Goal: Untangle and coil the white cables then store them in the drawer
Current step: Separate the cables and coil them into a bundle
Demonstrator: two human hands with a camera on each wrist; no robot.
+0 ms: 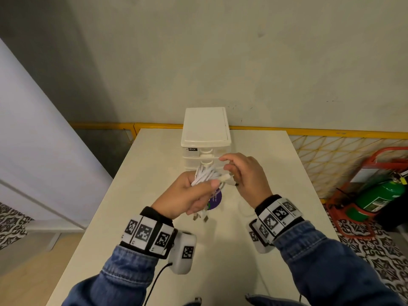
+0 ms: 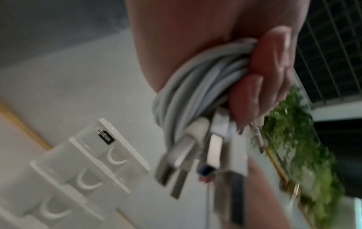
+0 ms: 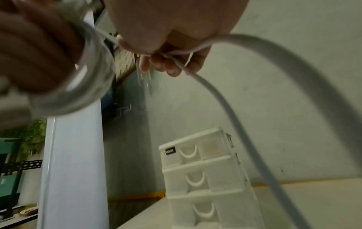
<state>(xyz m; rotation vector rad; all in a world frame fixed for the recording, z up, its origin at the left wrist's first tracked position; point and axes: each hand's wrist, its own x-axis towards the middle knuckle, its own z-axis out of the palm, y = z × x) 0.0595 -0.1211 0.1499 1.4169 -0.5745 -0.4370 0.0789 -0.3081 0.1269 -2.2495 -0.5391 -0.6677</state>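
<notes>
My left hand (image 1: pixel 194 195) grips a coiled bundle of white cables (image 1: pixel 206 174) above the table, with several metal plugs (image 1: pixel 199 217) hanging below the fist. In the left wrist view the coil (image 2: pixel 197 86) is clamped under my curled fingers (image 2: pixel 268 62) and the plugs (image 2: pixel 205 153) point down. My right hand (image 1: pixel 239 173) pinches a loose cable end (image 1: pixel 227 178) beside the bundle. From the right wrist view a white cable (image 3: pixel 225 108) runs from those fingers (image 3: pixel 172 66) down and to the right. The white drawer unit (image 1: pixel 205 133) stands behind both hands, all drawers closed.
The white table (image 1: pixel 276 173) carries a purple round object (image 1: pixel 215 200) under my hands. A yellow wire fence (image 1: pixel 331 151) runs behind the table. A green fire extinguisher (image 1: pixel 379 195) in a red stand sits on the floor at the right.
</notes>
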